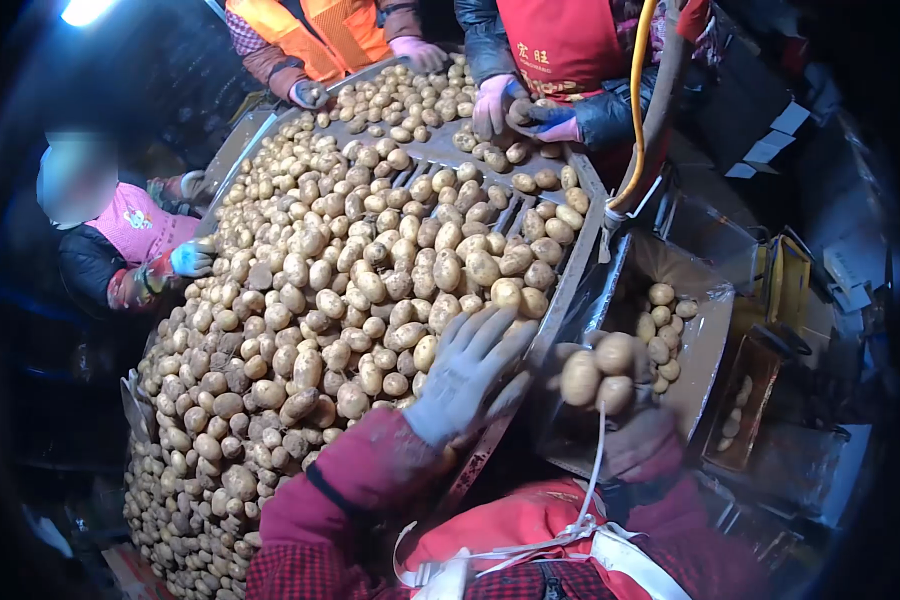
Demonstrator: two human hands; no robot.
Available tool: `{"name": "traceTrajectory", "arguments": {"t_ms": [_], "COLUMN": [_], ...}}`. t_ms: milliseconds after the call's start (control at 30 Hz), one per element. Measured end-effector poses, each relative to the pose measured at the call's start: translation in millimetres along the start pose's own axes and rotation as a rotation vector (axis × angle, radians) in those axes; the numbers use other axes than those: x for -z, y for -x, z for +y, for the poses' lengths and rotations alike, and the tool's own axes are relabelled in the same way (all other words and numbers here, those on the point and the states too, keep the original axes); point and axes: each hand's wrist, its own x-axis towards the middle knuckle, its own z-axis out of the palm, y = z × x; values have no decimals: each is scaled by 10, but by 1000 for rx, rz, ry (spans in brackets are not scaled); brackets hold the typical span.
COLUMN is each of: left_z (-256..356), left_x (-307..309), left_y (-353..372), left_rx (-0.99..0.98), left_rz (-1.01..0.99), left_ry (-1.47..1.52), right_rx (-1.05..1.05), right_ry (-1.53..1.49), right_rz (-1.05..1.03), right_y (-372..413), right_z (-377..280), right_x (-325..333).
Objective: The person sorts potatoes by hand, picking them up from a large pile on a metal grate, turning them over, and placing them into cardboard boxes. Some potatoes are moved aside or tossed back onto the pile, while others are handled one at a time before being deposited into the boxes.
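**Hand Status: Potato Table, Right Edge**

My left hand (467,372), in a grey glove, lies palm down with fingers spread wide on the potato pile (310,300), at the near right edge of the sorting table (562,288). It grips nothing. My right hand (630,425) is cupped palm up and holds three potatoes (598,373), just right of the table rim and near the plastic-lined box (708,335), which contains more potatoes. My two hands are close together, not touching. Across the table, a co-worker's pink glove (492,100) rests on the pile. Another gloved hand (190,258) touches it at the left side.
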Motion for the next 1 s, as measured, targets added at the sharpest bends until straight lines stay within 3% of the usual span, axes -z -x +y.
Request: {"name": "traceTrajectory", "arguments": {"t_ms": [33, 67, 133, 167, 200, 233, 267, 300, 333, 367, 467, 533, 600, 667, 700, 733, 767, 800, 833, 867, 1000], "left_z": [-84, -181, -477, -638, -694, -778, -901, -1071, -1172, -1204, -1501, -1695, -1886, -1675, -1651, -1628, -1564, -1481, -1331, -1310, -1013], "left_x": [-132, -261, -512, -616, -562, -448, -307, -270, -110, -6, 208, 414, 661, 932, 995, 1059, 1097, 1131, 1231, 1275, 1647], "left_y": [-119, -228, -401, -442, -530, -610, -586, -498, -426, -355, -171, -19, 231, 312, 429, 534, 660, 801, 872, 1040, 1559], "left_rx": [-17, -31, -115, -129, -33, 113, 87, 51, 45, 109, 215, 562, 567, 624, 630, 631, 558, 488, 580, 558, 630], "left_rz": [-64, -126, -237, -191, -220, -300, -157, 17, 16, -34, 17, -135, -40, -187, -157, -122, -53, 14, -41, -29, -12], "left_ry": [-80, -158, -381, -410, -431, -383, -422, -449, -485, -492, -489, -781, -676, -820, -778, -739, -779, -817, -720, -753, -795], "right_rx": [-230, -244, -247, -212, -176, -183, -189, -167, -144, -119, -3, -92, -10, -76, -74, -117, -178, -395, -95, -91, -29], "right_ry": [57, 142, 254, 413, 572, 705, 708, 1132, 1554, 1581, 1421, 1328, 1380, 1249, 1194, 1046, 1198, 1209, 1477, 1634, 1833], "right_rz": [459, 601, 669, 699, 731, 806, 824, 840, 823, 901, 990, 920, 748, 622, 532, 478, 375, 358, 18, -205, -760], "right_y": [375, 408, 655, 857, 998, 906, 1030, 1214, 1408, 1625, 1169, 849, 659, 442, 299, 222, 22, -100, -167, -296, -645], "right_z": [-271, -455, -731, -802, -825, -865, -890, -924, -942, -933, -874, -786, -648, -451, -304, -92, 9, 144, 399, 531, 1157], "right_x": [142, 31, 93, 339, 528, 266, 323, 497, 709, 1043, 724, 399, 331, 169, 32, 65, -271, -452, -336, -444, -508]}}
